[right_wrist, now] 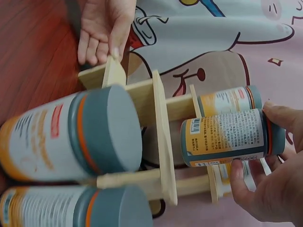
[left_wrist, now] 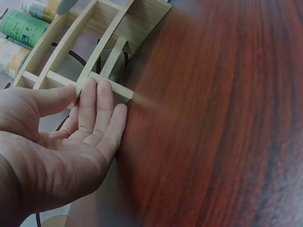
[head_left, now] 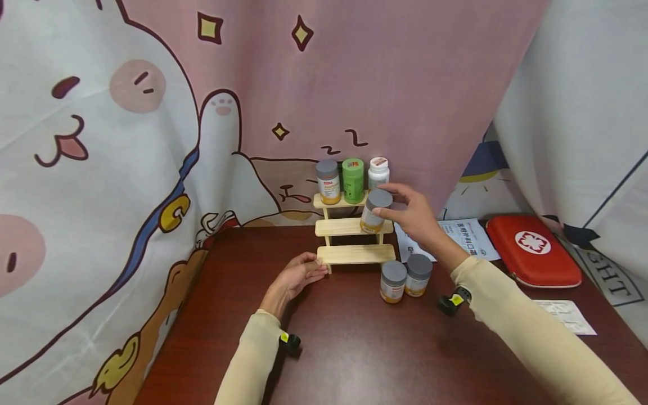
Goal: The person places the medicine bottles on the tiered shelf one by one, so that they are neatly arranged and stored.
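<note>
My right hand (head_left: 412, 216) grips a supplement jar (right_wrist: 225, 138) with a grey lid and a white-and-yellow label, fingers and thumb around its lid end. The jar is over the right part of the middle step of a three-step wooden rack (head_left: 356, 254); whether it touches the step I cannot tell. With thumb and fingers, my left hand (left_wrist: 71, 137) pinches the left end of the lowest step. On the top step stand a grey-lidded jar (head_left: 328, 183), a green canister (head_left: 353, 181) and a white bottle (head_left: 378, 171), partly hidden by the right hand.
Two more grey-lidded jars (head_left: 392, 282) (head_left: 418, 275) stand side by side at the rack's front right. Farther right lie a blue-white packet (head_left: 468, 239), a red zipped case (head_left: 534, 250) and a white printed sheet (head_left: 567, 316). A patterned curtain (head_left: 405, 84) hangs behind the brown table (head_left: 349, 349).
</note>
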Available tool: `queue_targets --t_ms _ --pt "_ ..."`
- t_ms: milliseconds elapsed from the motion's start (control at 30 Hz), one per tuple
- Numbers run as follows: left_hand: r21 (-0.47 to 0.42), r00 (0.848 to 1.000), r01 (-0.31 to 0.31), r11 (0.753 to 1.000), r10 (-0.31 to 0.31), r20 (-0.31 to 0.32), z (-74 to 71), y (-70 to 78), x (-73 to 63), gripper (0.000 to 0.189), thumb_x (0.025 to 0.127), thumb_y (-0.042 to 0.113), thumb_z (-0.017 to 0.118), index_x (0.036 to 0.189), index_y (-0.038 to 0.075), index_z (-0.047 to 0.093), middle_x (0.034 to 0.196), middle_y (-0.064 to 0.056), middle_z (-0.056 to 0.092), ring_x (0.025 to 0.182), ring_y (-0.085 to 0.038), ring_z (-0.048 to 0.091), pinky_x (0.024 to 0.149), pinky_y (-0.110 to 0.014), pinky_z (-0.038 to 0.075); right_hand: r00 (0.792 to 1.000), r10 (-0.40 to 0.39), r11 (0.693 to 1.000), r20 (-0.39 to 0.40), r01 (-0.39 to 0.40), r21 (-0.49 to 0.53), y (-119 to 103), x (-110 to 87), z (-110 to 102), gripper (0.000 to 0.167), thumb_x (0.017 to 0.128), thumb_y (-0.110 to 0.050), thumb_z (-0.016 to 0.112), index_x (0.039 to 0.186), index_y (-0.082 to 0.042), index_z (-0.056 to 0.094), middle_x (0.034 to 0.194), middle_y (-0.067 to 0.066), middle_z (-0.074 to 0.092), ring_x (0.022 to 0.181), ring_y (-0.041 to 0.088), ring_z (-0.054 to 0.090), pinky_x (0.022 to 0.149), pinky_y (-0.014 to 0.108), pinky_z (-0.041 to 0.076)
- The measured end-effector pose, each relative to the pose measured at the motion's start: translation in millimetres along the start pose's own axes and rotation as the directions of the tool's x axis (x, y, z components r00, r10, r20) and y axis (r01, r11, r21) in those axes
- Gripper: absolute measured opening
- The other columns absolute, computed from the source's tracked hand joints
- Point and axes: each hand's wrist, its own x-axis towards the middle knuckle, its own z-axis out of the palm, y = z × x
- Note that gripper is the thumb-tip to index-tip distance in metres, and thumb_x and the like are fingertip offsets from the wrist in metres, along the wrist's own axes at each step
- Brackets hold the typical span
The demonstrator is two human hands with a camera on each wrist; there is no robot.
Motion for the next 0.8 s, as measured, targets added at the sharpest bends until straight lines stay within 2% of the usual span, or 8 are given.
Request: queue_targets --t_ms 167,333,467,667,800 --pt "0.006 1.0 0.002 1.0 -0.002 0.004 1.0 0.4 -0.6 0.015 0.109 0.009 0.056 0.123 0.003 0.053 0.101 -0.007 0.073 0.1 -0.02 0.075 0.115 -0.05 0.054 1.0 -0.011 0.998 0.007 0.01 0.062 -3 6.9 16 0.061 0.095 -0.017 0.082 0.15 -0.014 0.057 0.152 0.012 0.055 0.137 0.036 0.055 0.114 0.052 0.048" --pt "0.006 1.0 0.001 1.0 -0.001 -0.006 0.4 -0.3 0.3 0.013 0.108 0.007 0.056 0.121 0.004 0.053 0.101 -0.009 0.073 0.1 -0.02 0.075 0.114 -0.049 0.055 0.999 -0.038 0.997 0.006 0.037 0.068 -4 12.9 34 0.06 0.093 -0.016 0.083 0.148 -0.014 0.059 0.146 0.012 0.061 0.137 0.031 0.057 0.114 0.053 0.048" --pt "0.009 1.0 -0.003 1.0 0.003 -0.006 -0.5 -1.8 1.4 0.013 0.108 0.007 0.055 0.121 0.004 0.053 0.1 -0.008 0.073 0.1 -0.02 0.074 0.112 -0.048 0.056 0.999 -0.041 0.998 -0.002 0.041 0.053 -6 16.2 47 0.059 0.093 -0.015 0.083 0.147 -0.013 0.06 0.146 0.012 0.063 0.132 0.031 0.061 0.106 0.045 0.053" --pt "0.023 1.0 -0.002 1.0 0.002 -0.004 -0.2 -2.1 1.5 0.016 0.109 0.008 0.055 0.123 0.003 0.053 0.1 -0.007 0.073 0.101 -0.02 0.074 0.112 -0.047 0.056 1.0 0.017 1.0 -0.013 -0.017 0.023 -11 17.6 64 0.061 0.091 -0.014 0.084 0.147 -0.013 0.06 0.132 0.017 0.069 0.109 0.029 0.068 0.083 0.028 0.056" --pt "0.02 1.0 0.004 1.0 -0.004 -0.005 0.4 -1.0 1.0 0.016 0.109 0.008 0.055 0.124 0.003 0.053 0.1 -0.007 0.073 0.101 -0.02 0.074 0.113 -0.048 0.056 0.999 0.001 1.0 -0.033 -0.002 -0.023 -12 21.3 74 0.06 0.09 -0.014 0.085 0.145 -0.014 0.062 0.131 0.016 0.07 0.109 0.027 0.066 0.084 0.029 0.054"
